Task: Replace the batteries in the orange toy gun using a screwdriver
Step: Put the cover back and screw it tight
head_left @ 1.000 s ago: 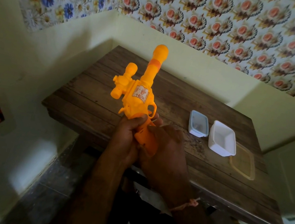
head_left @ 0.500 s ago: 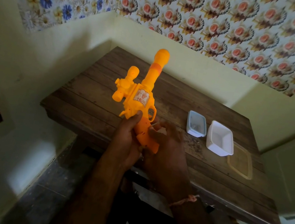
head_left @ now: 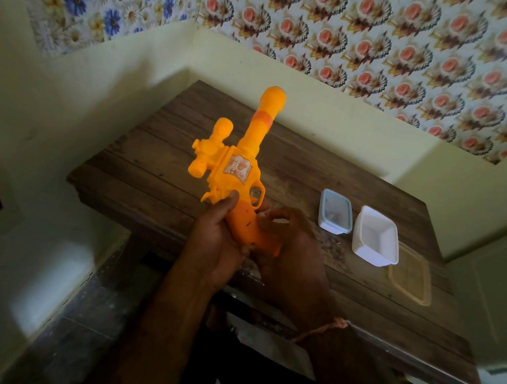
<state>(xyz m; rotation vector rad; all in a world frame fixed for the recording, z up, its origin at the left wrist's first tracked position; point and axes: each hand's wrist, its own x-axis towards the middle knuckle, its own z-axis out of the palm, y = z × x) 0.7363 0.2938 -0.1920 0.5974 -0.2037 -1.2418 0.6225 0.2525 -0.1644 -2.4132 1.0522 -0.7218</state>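
Observation:
The orange toy gun (head_left: 238, 169) is held above the near edge of the wooden table (head_left: 157, 154), barrel pointing up and away, sticker side facing me. My left hand (head_left: 216, 242) grips the handle from the left, thumb lying up against the body below the sticker. My right hand (head_left: 292, 249) wraps the handle's right side and base, fingers curled by the trigger guard. No screwdriver or batteries are in view.
To the right on the table stand a small lidded clear box (head_left: 335, 211), an open white container (head_left: 376, 237) and a flat translucent lid (head_left: 411, 279). Walls close in the table at the back and left.
The gun has tilted slightly left and its handle shows more as my right hand slid lower round the base. The view shifted a little.

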